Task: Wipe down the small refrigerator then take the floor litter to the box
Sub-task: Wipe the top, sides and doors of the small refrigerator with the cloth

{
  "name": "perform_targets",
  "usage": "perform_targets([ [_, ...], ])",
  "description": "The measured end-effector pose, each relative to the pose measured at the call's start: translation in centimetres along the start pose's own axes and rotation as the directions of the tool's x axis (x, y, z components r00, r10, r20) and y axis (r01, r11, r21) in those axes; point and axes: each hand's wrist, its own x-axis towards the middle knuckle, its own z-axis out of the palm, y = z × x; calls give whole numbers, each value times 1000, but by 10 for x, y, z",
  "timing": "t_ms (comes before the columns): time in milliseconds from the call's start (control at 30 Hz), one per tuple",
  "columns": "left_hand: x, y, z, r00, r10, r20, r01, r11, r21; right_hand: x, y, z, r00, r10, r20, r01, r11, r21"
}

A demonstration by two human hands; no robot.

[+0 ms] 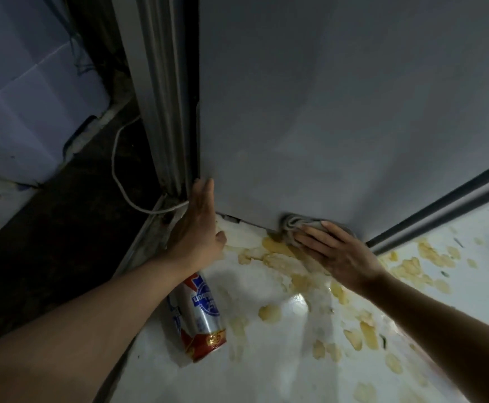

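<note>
Left hand (pixel 198 228) flat, fingers straight and together against refrigerator (pixel 324 112) corner; right hand (pixel 336 254) fingers spread, pressing grey rag (pixel 292 223) at fridge's bottom edge; beer can (pixel 201 318) lying on stained floor (pixel 281 359) below left wrist.

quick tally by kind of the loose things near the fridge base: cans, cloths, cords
cans: 1, the beer can lying on the stained floor
cloths: 1, the grey cloth under the right hand
cords: 1, the white cord beside the refrigerator
total: 3
</note>
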Motion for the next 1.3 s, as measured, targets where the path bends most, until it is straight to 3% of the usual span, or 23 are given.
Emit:
perform_targets([
  [133, 0, 5, 4, 999, -49, 13, 49, 998, -28, -34, 12, 10, 999, 42, 19, -41, 997, -59],
  [267, 1, 9, 2, 999, -47, 6, 47, 998, -36, 6, 11, -10, 1000, 24, 7, -24, 997, -80],
  [400, 3, 14, 5, 1000, -20, -6, 20, 999, -37, 71, 9, -32, 990, 40, -138, -45, 998, -33],
  [733, -4, 39, 18, 997, -24, 73, 25, 1000, -9, -75, 37, 4, 994, 112, 16, -112, 993, 22],
  [867, -5, 45, 20, 995, -50, 86, 46, 998, 44, -27, 15, -3, 1000, 25, -1, -25, 998, 55],
  [1000, -6, 38, 18, 997, -23, 74, 20, 999, 51, 53, -14, -17, 987, -115, 115, 100, 986, 133],
  [1100, -6, 35, 19, 996, 3, 91, -8, 999, 50, 85, -27, -25, 976, -126, 175, 95, 980, 177],
  [1300, -13, 56, 35, 988, -19, 156, 17, 1000, 14, 14, -17, 1, 966, -93, 240, 69, 992, 110],
])
